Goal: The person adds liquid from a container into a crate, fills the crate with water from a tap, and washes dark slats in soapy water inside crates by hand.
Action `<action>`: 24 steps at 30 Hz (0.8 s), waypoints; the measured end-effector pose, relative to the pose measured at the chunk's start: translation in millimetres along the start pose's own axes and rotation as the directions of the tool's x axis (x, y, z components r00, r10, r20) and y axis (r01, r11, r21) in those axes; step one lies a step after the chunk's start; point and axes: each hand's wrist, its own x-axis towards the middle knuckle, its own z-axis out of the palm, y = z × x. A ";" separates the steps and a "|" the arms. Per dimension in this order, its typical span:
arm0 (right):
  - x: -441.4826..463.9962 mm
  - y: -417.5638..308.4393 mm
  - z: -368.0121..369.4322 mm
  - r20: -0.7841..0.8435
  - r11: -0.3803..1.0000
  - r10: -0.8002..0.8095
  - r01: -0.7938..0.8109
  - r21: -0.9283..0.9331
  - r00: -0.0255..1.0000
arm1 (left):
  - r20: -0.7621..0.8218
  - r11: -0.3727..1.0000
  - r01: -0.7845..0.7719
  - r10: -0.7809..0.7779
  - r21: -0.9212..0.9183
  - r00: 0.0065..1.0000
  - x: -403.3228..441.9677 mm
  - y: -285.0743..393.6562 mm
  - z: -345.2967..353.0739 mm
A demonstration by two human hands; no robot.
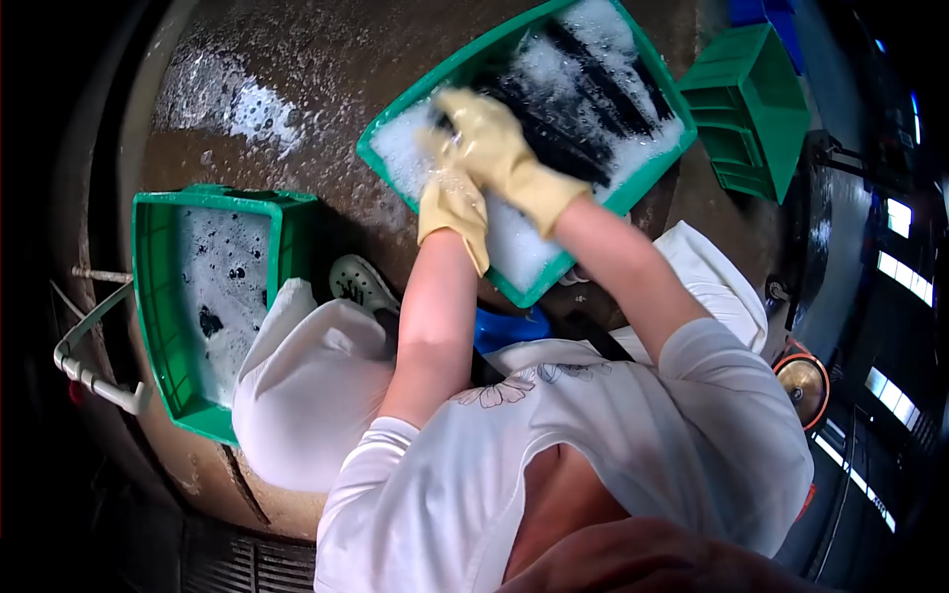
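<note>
My left hand (456, 193) and my right hand (491, 138), both in pale yellow rubber gloves, meet over the near left part of a green tub (415, 87). The right glove crosses above the left one, and its fingers look curled. A small dark patch shows between them, too blurred to name. The left fingers are partly covered and smeared by motion. White foam (519, 242) lies in the tub around long black pieces (559, 138), which rest in the suds to the right of my gloves.
On the left stands another green tub (148, 272) holding foamy water. An empty-looking green crate (776, 119) lies tilted at the upper right, near a blue container (766, 15). Suds (262, 114) wet the brown floor. A white pipe (104, 390) sits at far left.
</note>
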 end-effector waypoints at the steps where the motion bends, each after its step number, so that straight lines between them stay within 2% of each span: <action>1: -19.7 -11.7 5.8 -0.068 0.986 -0.134 0.139 0.087 0.989 | 0.005 1.000 -0.002 0.002 -0.010 1.000 1.7 1.4 0.7; 2: -25.8 -24.2 8.8 -0.176 0.981 -0.168 0.182 0.069 0.970 | 0.013 1.000 -0.007 0.007 -0.023 1.000 4.1 4.5 5.3; 3: -20.9 -15.5 4.8 -0.173 0.982 -0.163 0.177 0.072 0.971 | 0.023 0.999 -0.016 0.017 -0.038 1.000 7.3 6.4 10.8; 5: 4.8 21.9 -4.2 -0.051 0.999 -0.017 0.014 -0.052 0.999 | 0.050 0.999 -0.032 0.033 -0.036 0.998 21.3 10.1 22.8; 6: 12.6 45.4 -5.3 -0.057 0.999 -0.002 -0.001 -0.054 0.998 | 0.073 0.998 -0.044 0.047 -0.043 0.996 29.9 8.8 28.8; 8: 5.7 59.6 -32.1 -0.275 0.976 -0.215 0.199 -0.085 0.937 | 0.134 0.996 -0.062 0.069 -0.057 0.989 31.0 5.1 32.0; 9: 5.3 83.3 -40.7 -0.311 0.972 -0.232 0.232 -0.039 0.922 | 0.168 0.996 -0.039 0.053 -0.080 0.984 27.2 -2.9 27.2; 10: -16.3 73.4 -67.0 -0.362 0.999 -0.026 0.042 0.035 0.932 | 0.000 0.979 -0.108 0.110 0.171 0.994 -21.8 -0.9 56.9; 11: -33.2 91.5 -72.3 -0.427 0.981 0.136 -0.181 -0.066 0.894 | 0.008 0.985 -0.062 0.061 0.162 0.998 -32.0 -12.3 54.5; 12: -55.2 105.2 -75.0 -0.514 0.905 0.204 -0.361 -0.226 0.833 | 0.010 0.992 -0.006 0.005 0.128 1.000 -33.5 -28.2 45.5; 13: -70.8 137.8 -64.7 -0.428 0.867 0.370 -0.472 -0.161 0.825 | -0.013 0.992 0.045 -0.044 0.118 0.999 -35.4 -46.0 34.8; 15: -95.5 126.1 -55.3 -0.376 0.870 0.391 -0.471 -0.147 0.840 | -0.058 0.987 0.118 -0.112 0.110 0.992 -37.2 -81.5 12.3; 16: -98.6 109.3 -54.5 -0.320 0.838 0.491 -0.540 -0.083 0.810 | -0.073 0.984 0.133 -0.125 0.115 0.989 -36.4 -93.2 3.6; 17: -103.3 100.4 -50.0 -0.308 0.828 0.498 -0.550 -0.108 0.811 | -0.077 0.981 0.147 -0.138 0.126 0.987 -34.9 -98.0 -3.3; 19: -107.3 84.8 -50.4 -0.119 0.797 0.601 -0.603 0.020 0.790 | -0.048 0.971 0.176 -0.170 0.160 0.984 -29.2 -99.3 -13.8; 21: -114.8 33.7 -51.7 0.016 0.736 0.676 -0.676 0.022 0.737 | -0.016 0.959 0.211 -0.212 0.190 0.977 -36.6 -89.3 -17.5; 22: -121.5 19.8 -36.9 0.009 0.705 0.709 -0.708 -0.023 0.705 | 0.004 0.954 0.233 -0.238 0.187 0.971 -46.9 -82.3 -15.1; 23: -126.4 12.0 -28.6 -0.002 0.745 0.666 -0.665 -0.062 0.746 | 0.029 0.951 0.246 -0.255 0.187 0.966 -58.2 -74.6 -8.1; 24: -129.7 33.3 -15.2 -0.124 0.838 0.522 -0.535 -0.111 0.844 | 0.042 0.953 0.246 -0.257 0.175 0.966 -65.7 -68.9 -1.2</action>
